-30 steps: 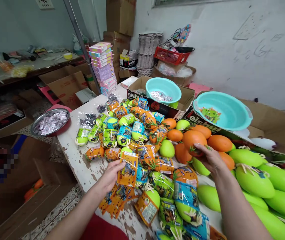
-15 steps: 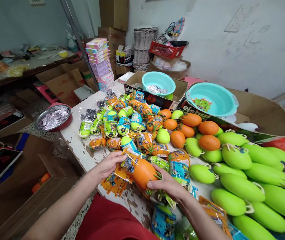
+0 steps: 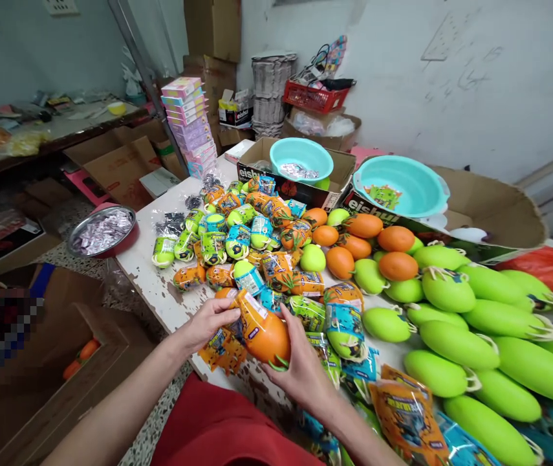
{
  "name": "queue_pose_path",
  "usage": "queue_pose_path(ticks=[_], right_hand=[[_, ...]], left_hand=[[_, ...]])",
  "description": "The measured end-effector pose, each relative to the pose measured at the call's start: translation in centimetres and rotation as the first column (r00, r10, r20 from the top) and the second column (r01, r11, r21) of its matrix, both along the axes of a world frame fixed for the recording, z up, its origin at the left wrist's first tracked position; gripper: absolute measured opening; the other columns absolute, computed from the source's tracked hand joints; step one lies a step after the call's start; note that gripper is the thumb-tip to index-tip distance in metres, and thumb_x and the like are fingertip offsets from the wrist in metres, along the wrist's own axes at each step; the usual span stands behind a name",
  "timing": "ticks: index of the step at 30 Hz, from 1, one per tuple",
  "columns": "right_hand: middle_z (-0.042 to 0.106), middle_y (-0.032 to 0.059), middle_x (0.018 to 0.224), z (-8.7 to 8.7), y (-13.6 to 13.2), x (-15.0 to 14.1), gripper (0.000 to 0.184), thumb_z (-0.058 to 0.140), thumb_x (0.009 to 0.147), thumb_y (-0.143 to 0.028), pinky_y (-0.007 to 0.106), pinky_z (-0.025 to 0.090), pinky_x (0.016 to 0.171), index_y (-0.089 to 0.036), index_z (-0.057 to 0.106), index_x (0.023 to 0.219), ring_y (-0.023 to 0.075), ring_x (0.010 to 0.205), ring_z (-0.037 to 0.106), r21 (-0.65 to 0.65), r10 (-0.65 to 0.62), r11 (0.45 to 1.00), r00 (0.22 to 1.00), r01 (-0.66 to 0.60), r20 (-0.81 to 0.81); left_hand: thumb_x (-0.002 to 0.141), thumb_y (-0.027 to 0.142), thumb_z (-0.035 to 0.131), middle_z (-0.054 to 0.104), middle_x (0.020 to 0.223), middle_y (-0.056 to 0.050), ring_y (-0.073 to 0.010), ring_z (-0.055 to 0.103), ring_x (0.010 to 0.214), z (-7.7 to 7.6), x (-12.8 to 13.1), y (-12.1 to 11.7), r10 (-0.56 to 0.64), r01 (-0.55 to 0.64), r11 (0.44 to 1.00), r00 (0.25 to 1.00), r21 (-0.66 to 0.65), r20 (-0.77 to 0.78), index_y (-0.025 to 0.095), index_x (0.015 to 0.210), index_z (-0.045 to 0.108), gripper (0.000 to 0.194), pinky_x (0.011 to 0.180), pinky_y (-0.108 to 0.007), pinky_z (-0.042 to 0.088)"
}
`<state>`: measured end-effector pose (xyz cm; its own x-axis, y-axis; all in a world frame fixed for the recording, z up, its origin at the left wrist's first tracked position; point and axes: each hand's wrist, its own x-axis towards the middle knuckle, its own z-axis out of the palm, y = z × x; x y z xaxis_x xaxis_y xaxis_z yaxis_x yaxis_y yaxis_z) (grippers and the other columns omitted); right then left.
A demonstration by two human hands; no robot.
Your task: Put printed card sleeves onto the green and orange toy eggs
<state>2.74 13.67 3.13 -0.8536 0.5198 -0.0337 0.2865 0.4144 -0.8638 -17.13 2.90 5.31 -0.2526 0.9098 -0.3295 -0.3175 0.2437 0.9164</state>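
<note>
Between my hands is an orange egg-shaped toy (image 3: 272,340) with green strands at its lower end. An orange printed bag (image 3: 253,312) covers its upper part. My left hand (image 3: 213,322) pinches the bag's edge, while my right hand (image 3: 300,362) grips the toy around its lower right end. Flat orange bags (image 3: 222,351) lie on the table just below my left hand. Bagged green, blue and orange toys (image 3: 240,241) are heaped beyond my hands. Loose orange toys (image 3: 340,262) and larger green toys (image 3: 458,345) with pale cords lie to the right.
Two turquoise basins (image 3: 402,184) rest on cardboard boxes (image 3: 286,189) along the table's far side. A metal bowl of small packets (image 3: 103,232) stands by the left edge. Stacked pink and purple boxes (image 3: 193,133) rise at the far corner. An open carton (image 3: 111,349) is at lower left.
My right hand has brought the orange toy from the pile to the bag in my left hand. The bag now covers the toy's upper part. The view has shifted slightly.
</note>
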Motion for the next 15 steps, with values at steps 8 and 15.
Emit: queue_pose_path(ticks=[8,15], right_hand=[[0.044,0.0093,0.130,-1.2,0.2,0.1,0.084,0.078,0.057,-0.029,0.045,0.030,0.105,-0.021,0.040,0.132,0.0296,0.120,0.043,-0.456,0.026,0.890,0.999,-0.004,0.042],[0.054,0.0051,0.125,-1.0,-0.3,0.1,0.071,0.074,0.065,-0.031,0.038,0.041,0.096,-0.024,0.043,0.128,0.0262,0.110,0.053,-0.863,-0.127,0.505,0.988,-0.013,-0.089]], left_hand=[[0.078,0.041,0.062,0.070,0.084,-0.005,-0.0194,0.060,0.075,0.8,1.2,0.5,-0.111,0.107,0.991,0.993,-0.085,-0.046,0.015,0.094,0.071,0.032,0.072,-0.029,0.044],[0.074,0.040,0.068,0.064,0.109,-0.007,-0.0206,0.056,0.100,1.3,1.0,1.0,0.330,-0.336,0.942,0.918,0.011,-0.217,0.019,0.105,0.063,0.038,0.085,-0.028,0.042]])
